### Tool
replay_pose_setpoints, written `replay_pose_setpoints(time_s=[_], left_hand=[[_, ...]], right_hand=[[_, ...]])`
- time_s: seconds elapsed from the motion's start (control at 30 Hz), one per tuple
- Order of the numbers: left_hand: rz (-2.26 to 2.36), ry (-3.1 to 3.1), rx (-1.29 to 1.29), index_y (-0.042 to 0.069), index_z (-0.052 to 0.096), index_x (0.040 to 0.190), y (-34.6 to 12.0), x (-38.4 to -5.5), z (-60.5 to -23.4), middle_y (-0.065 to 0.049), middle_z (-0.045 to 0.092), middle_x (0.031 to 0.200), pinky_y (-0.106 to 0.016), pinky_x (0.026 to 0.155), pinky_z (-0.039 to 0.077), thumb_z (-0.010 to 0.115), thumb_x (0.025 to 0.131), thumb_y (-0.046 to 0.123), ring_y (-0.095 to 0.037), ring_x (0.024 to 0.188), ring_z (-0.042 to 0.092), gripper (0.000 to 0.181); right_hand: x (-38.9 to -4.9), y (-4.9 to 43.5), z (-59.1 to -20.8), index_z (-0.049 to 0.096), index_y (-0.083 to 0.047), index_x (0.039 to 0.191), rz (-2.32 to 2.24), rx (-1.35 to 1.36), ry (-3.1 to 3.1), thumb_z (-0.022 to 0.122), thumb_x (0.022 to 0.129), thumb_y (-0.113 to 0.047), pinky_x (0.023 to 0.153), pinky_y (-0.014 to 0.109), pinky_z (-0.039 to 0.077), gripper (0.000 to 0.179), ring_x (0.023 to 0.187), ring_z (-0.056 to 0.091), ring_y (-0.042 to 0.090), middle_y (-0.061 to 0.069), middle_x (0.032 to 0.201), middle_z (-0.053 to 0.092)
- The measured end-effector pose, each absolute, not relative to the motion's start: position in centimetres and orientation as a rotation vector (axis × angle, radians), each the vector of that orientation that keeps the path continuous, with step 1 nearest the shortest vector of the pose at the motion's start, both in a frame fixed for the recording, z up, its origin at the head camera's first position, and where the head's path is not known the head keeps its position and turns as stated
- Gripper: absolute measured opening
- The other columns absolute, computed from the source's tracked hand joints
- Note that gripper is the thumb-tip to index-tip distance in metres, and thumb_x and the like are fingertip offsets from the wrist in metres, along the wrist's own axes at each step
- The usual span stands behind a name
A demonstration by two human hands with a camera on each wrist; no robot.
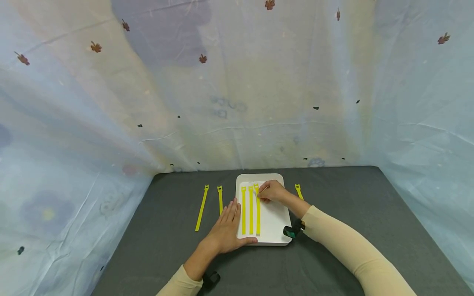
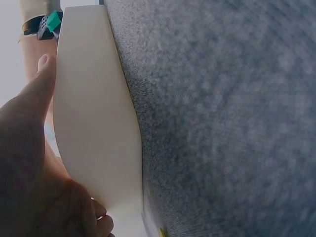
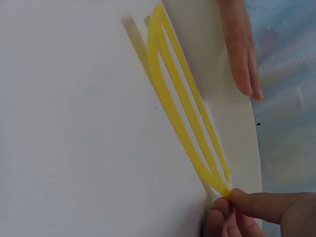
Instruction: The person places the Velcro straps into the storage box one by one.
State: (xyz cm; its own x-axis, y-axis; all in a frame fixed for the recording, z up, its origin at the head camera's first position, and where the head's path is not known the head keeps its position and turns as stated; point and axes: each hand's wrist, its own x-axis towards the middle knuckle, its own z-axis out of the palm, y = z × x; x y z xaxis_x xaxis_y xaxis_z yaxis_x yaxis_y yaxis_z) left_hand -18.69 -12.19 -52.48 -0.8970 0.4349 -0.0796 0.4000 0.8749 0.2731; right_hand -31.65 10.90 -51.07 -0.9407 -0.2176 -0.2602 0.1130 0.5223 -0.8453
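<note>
A white tray (image 1: pixel 260 177) holds three flat yellow straps with slotted heads, lying side by side toward its left. My right hand (image 1: pixel 273 190) pinches the rightmost of these, a yellow strap (image 1: pixel 258 218), near its slotted end. In the right wrist view that strap (image 3: pixel 165 96) bows up off the tray floor, casting a shadow, beside the other two. My left hand (image 1: pixel 226 231) rests on the tray's near left corner, fingers straight along the left side and thumb across the near rim. From the left wrist the tray's outer wall (image 2: pixel 94 103) fills much of the view.
Left of the tray lie a yellow strap (image 1: pixel 201 209) and another (image 1: pixel 220 197), its lower part hidden by my left hand. To the right, a yellow strap (image 1: pixel 298 191) is partly covered by my right arm. Dark grey cloth (image 1: pixel 148 255) covers the table; patterned curtains (image 1: pixel 259 102) surround it.
</note>
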Motion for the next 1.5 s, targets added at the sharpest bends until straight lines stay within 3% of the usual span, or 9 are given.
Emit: replay_pose_setpoints(time_s=[0.73, 1.5], left_hand=[[0.381, 2.902, 0.652, -0.002, 0.012, 0.171, -12.14, -18.68, -52.28, -0.018, -0.002, 0.180, -0.049, 0.135, 0.013, 0.057, 0.088, 0.089, -0.033, 0.167, 0.003, 0.131], [0.367, 2.904, 0.656, -0.003, 0.013, 0.170, -12.10, -18.51, -52.03, -0.019, 0.000, 0.180, -0.050, 0.135, 0.013, 0.058, 0.089, 0.087, -0.034, 0.167, 0.003, 0.129]], right_hand=[[-31.59, 10.88, -51.76, 0.070, -0.001, 0.096, -1.396, -0.112, 2.479, 0.084, 0.093, -0.008, 0.059, 0.023, 0.056, 0.016, 0.063, 0.064, 0.014, 0.008, 0.076, 0.071], [-30.98, 10.94, -50.85, 0.066, 0.000, 0.101, -1.374, -0.118, 2.472, 0.082, 0.094, -0.007, 0.065, 0.028, 0.061, 0.018, 0.069, 0.070, 0.018, 0.010, 0.082, 0.072]])
